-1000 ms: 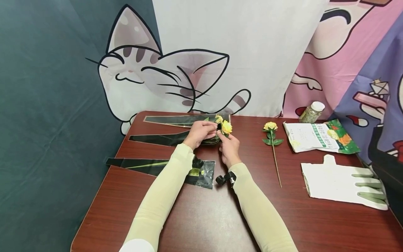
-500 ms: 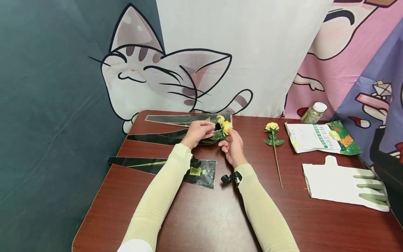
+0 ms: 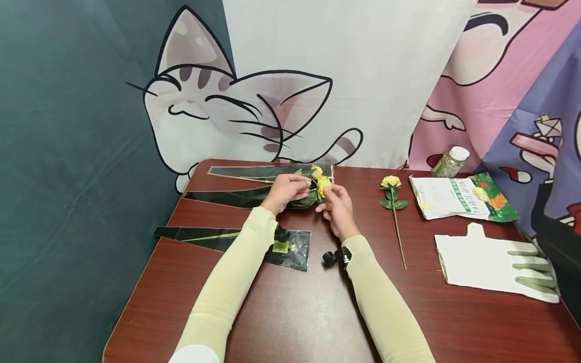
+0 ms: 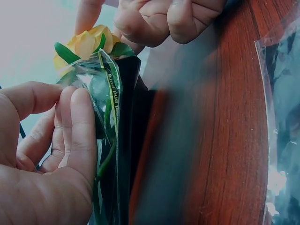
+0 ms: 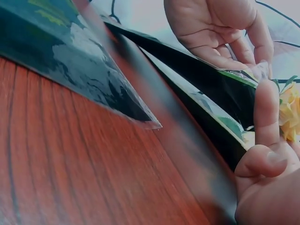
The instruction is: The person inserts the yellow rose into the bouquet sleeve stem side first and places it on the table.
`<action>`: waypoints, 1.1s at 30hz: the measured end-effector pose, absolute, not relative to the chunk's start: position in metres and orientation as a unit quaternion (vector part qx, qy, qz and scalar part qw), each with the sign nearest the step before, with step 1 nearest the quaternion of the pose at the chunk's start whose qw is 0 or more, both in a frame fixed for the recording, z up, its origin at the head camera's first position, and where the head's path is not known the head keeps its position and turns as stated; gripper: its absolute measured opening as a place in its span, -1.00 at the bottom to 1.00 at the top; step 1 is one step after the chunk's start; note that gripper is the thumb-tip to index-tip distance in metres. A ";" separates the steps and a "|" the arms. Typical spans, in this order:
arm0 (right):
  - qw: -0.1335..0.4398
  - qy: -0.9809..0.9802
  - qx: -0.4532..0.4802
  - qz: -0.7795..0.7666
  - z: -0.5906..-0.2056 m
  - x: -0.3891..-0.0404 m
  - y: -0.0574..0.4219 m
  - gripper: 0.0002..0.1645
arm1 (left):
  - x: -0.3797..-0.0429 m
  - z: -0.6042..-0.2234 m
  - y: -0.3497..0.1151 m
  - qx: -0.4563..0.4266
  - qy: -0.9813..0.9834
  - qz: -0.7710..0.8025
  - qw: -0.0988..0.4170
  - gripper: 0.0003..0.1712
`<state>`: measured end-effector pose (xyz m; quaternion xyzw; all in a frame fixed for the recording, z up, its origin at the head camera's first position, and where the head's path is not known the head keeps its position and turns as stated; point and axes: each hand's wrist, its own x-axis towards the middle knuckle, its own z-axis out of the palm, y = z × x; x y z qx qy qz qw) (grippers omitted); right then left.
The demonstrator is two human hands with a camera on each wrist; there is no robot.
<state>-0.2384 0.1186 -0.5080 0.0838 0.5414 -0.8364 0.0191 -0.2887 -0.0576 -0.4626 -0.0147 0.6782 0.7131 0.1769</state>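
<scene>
A yellow artificial rose [image 3: 323, 185] pokes out of the open end of a clear-and-black flower sleeve [image 3: 227, 198] at the table's far side. My left hand [image 3: 287, 192] pinches the sleeve's clear film by the opening; in the left wrist view the rose's green stem [image 4: 107, 161] shows through that film. My right hand [image 3: 339, 207] holds the rose's head between thumb and forefinger, its other fingers loosely bent. Seen from the right wrist, the sleeve's black side [image 5: 225, 96] gapes, and petals [image 5: 290, 112] show behind the right fingers.
Behind lies another sleeve [image 3: 245, 173], with a second yellow rose [image 3: 316, 171] by its end. A flat sleeve [image 3: 292, 257] lies nearer. To the right are a single rose [image 3: 391, 181], a patterned packet [image 3: 454, 198], a lidded jar [image 3: 450, 162] and a white glove [image 3: 487, 262].
My right hand has moved from beside the left fingers at the sleeve's opening, rightward to the rose's head. The left hand keeps its pinch on the film with little movement.
</scene>
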 end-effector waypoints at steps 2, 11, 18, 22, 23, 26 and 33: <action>0.018 0.551 0.082 -0.830 -0.508 -0.238 0.119 -0.76 | -0.289 -0.462 -0.057 -0.016 0.680 0.710 0.181 -0.74; 0.003 0.615 0.070 -0.785 -0.511 -0.241 0.121 -0.78 | -0.290 -0.462 -0.056 -0.018 0.682 0.708 0.181 -0.70; -0.029 0.692 0.038 -0.721 -0.514 -0.242 0.121 -0.68 | -0.290 -0.462 -0.056 -0.017 0.685 0.705 0.185 -0.62; -0.045 0.730 0.027 -0.681 -0.509 -0.240 0.120 -0.67 | -0.290 -0.462 -0.057 -0.017 0.685 0.706 0.180 -0.61; -0.046 0.740 0.026 -0.671 -0.508 -0.240 0.120 -0.67 | -0.290 -0.463 -0.057 -0.018 0.684 0.707 0.180 -0.62; -0.049 0.766 0.024 -0.641 -0.505 -0.238 0.120 -0.67 | -0.291 -0.464 -0.057 -0.020 0.682 0.707 0.183 -0.62; -0.052 0.793 0.006 -0.607 -0.509 -0.241 0.121 -0.74 | -0.291 -0.465 -0.056 -0.017 0.688 0.701 0.187 -0.62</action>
